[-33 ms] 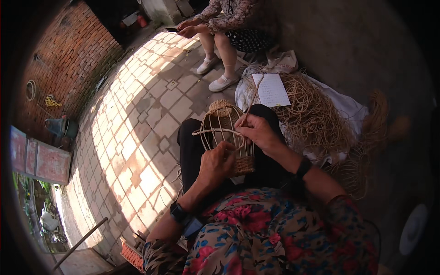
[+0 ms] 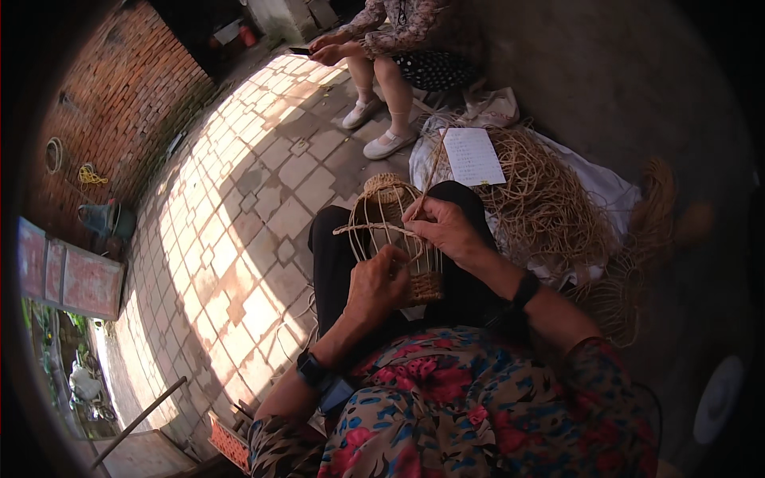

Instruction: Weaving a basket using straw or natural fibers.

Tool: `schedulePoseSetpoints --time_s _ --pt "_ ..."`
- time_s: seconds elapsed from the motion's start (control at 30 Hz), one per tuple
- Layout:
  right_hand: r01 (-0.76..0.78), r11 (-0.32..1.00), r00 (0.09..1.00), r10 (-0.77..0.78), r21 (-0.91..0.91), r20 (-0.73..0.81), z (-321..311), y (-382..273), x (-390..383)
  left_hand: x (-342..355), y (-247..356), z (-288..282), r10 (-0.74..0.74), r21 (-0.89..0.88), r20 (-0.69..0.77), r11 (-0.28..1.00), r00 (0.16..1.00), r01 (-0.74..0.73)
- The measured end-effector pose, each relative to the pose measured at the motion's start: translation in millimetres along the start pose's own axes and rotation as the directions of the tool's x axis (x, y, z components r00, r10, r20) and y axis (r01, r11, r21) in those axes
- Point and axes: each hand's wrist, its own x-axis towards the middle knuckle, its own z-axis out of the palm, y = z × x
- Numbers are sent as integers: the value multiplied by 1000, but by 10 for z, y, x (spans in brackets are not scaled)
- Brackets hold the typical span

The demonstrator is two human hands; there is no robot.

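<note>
A small basket (image 2: 426, 289) of tan plant cord rests on my lap, with dense weave at both ends and bare upright ribs between them. My left hand (image 2: 378, 280) is closed at its near left side, fingers curled around the ribs; the fingertips are partly hidden. My right hand (image 2: 445, 231) pinches a tan cord (image 2: 435, 166) at the basket's right side, and the cord's free length rises away from me. A braided cord band (image 2: 370, 227) crosses the ribs between both hands and juts out past the left side.
A large tangled heap of tan cord (image 2: 550, 195) lies on white sheeting (image 2: 621, 187) at the right, a written paper sheet (image 2: 473, 156) on it. Ahead, another person (image 2: 390, 72) sits holding a dark flat object. Paving (image 2: 231, 231) spreads left toward a brick wall (image 2: 119, 80).
My right hand has shifted slightly left, and the upright cord in it has swung a little left too. My left hand and the basket look unmoved.
</note>
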Motion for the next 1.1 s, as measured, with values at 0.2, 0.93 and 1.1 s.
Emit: schedulePoseSetpoints --time_s 0.2,0.93,1.1 --pt "254 909 966 -256 -331 40 107 56 203 0 -34 74 2 64 -142 998 990 7" --pt "-274 914 954 220 298 201 -344 54 -516 197 -110 -391 20 -28 318 1000 948 -12" --pt "-229 919 968 249 322 -21 -475 105 -511 276 -349 -324 240 -87 489 970 838 -227"
